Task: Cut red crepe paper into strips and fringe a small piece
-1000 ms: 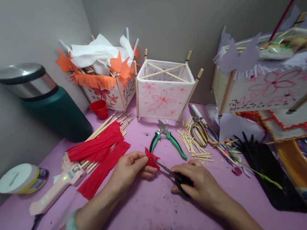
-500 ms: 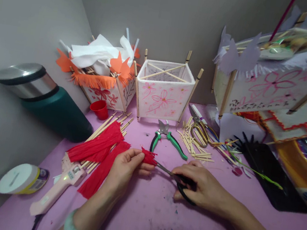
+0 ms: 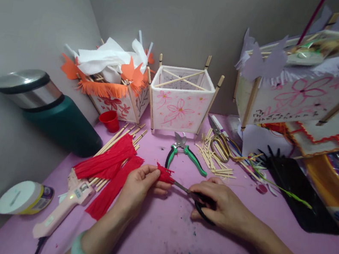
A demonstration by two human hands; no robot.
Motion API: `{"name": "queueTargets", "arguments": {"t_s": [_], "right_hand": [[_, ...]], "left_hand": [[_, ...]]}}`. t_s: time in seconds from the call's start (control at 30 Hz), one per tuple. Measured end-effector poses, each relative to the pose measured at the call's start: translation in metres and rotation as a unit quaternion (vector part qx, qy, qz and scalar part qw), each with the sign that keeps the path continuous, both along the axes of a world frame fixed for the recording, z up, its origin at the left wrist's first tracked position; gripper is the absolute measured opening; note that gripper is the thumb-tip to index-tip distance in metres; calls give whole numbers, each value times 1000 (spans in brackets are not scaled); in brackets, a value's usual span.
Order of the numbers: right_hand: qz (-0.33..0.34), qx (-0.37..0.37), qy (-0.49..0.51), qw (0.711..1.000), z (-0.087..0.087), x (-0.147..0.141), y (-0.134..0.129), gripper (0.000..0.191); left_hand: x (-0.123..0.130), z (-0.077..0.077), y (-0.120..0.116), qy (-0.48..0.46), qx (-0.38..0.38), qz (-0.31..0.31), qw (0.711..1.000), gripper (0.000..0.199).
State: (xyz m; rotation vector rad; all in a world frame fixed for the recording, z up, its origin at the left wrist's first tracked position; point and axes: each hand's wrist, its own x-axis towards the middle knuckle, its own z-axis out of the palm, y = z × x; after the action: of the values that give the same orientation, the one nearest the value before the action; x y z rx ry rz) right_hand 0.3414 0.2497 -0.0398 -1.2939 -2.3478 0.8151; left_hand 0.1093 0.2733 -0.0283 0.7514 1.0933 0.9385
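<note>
My left hand [image 3: 142,185] pinches a small piece of red crepe paper [image 3: 164,174] with a ragged, fringed upper edge. The fingers of my right hand [image 3: 221,205] are wrapped round black-handled scissors [image 3: 183,187]. Their blades point left and meet the red paper's right end; whether they are fully closed is too small to tell. Beside my left wrist lie longer strips of red crepe paper [image 3: 107,158], partly over wooden sticks [image 3: 138,132]. Green-handled pliers [image 3: 181,146] rest spread just beyond both hands.
Behind the pliers stands a white box with pink flowers [image 3: 180,111]. An orange-fringed box [image 3: 108,101], red cup [image 3: 109,121], teal bottle [image 3: 62,122], glue gun [image 3: 66,209] and tub [image 3: 17,197] are on the left. Cut sticks [image 3: 213,156], gold-handled scissors [image 3: 221,146] and a lilac-fringed box [image 3: 299,92] are right.
The fringe on the small red paper looks slightly more spread at its upper right. Both hands keep nearly the same place, still holding the paper and the scissors.
</note>
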Motion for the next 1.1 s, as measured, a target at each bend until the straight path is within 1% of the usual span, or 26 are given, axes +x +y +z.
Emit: {"name": "queueTargets", "arguments": {"t_s": [0.33,0.53,0.7,0.87,1.1], "right_hand": [[9,-7,8,1000,0,0,1,28],[6,-1,2,1000,1,-1,1,24],[9,-5,5,1000,-3,1,2,21],[8,-1,5,1000,-6,2,3,23],[5,3,7,1000,-3,1,1,29]], "left_hand": [[0,-1,0,-2,8,3,1000,33],[-1,0,0,-5,13,2,1000,37],[-1,0,0,-8,11,2,1000,39],[-1,-1,0,-15,14,9,1000,39],[-1,-3,0,-16,11,6,1000,38]]}}
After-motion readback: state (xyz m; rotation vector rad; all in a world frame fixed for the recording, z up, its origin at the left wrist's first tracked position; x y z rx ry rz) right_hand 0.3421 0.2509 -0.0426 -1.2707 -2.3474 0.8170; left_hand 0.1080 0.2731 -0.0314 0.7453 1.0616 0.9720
